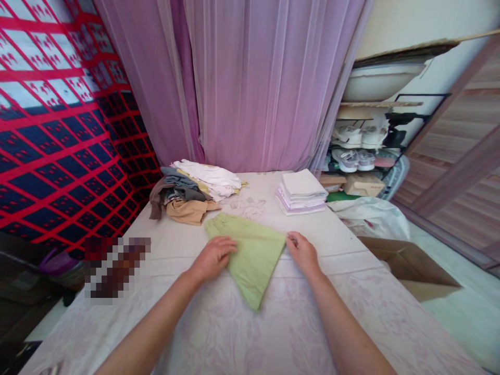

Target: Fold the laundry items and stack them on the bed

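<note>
Touching 1 plain green garment [253,252]: left hand [214,258], right hand [303,252].

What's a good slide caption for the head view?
Left hand touches a green garment, right hand at its corner; heaped clothes and folded stack beyond.

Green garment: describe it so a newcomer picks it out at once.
Below the purple curtain, find the pale floral cloth. The green garment is there, left hand over its left edge, right hand at its right corner, nearer than the clothes heap and folded stack. Unlike those piles, it is one light-green piece with a corner pointing toward the camera.
</note>
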`<action>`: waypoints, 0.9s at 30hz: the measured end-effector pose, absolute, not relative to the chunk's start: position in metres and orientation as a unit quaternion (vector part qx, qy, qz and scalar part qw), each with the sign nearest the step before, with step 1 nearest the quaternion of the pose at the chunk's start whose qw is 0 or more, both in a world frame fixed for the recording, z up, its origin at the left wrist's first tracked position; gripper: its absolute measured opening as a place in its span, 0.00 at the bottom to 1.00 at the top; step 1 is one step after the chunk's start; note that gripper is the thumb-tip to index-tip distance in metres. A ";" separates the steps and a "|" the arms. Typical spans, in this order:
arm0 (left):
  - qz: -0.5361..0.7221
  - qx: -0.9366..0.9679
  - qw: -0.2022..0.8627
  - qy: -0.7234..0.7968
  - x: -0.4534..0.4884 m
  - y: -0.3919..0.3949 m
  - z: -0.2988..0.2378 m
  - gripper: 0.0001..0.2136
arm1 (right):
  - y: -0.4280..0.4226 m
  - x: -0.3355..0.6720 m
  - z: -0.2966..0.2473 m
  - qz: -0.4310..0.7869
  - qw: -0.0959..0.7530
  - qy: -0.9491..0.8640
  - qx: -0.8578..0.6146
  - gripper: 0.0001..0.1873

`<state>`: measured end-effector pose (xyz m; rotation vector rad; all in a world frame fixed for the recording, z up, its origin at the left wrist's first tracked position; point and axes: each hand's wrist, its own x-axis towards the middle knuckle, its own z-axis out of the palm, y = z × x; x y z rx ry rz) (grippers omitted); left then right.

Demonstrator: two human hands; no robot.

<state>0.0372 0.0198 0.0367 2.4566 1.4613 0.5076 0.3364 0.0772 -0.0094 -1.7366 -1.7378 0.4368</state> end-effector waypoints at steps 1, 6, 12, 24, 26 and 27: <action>0.165 0.844 0.138 0.492 0.037 0.006 0.031 0.20 | 0.072 0.337 -0.009 0.144 0.333 -0.666 -0.651 0.15; 0.118 0.865 0.144 0.465 0.036 -0.027 0.030 0.26 | 0.038 0.317 0.004 0.070 0.368 -0.787 -0.490 0.17; 0.116 0.889 0.110 0.429 0.042 -0.016 0.024 0.14 | -0.004 0.290 0.005 0.158 0.286 -0.887 -0.326 0.29; 0.221 0.814 0.190 0.502 0.048 -0.014 0.007 0.12 | -0.013 0.276 -0.002 0.197 0.242 -0.841 -0.441 0.22; 0.237 0.818 0.195 0.487 0.050 -0.012 0.011 0.12 | -0.006 0.271 0.000 0.189 0.243 -0.814 -0.493 0.12; 0.243 0.819 0.194 0.482 0.051 -0.012 0.013 0.12 | -0.002 0.270 0.001 0.193 0.237 -0.802 -0.514 0.10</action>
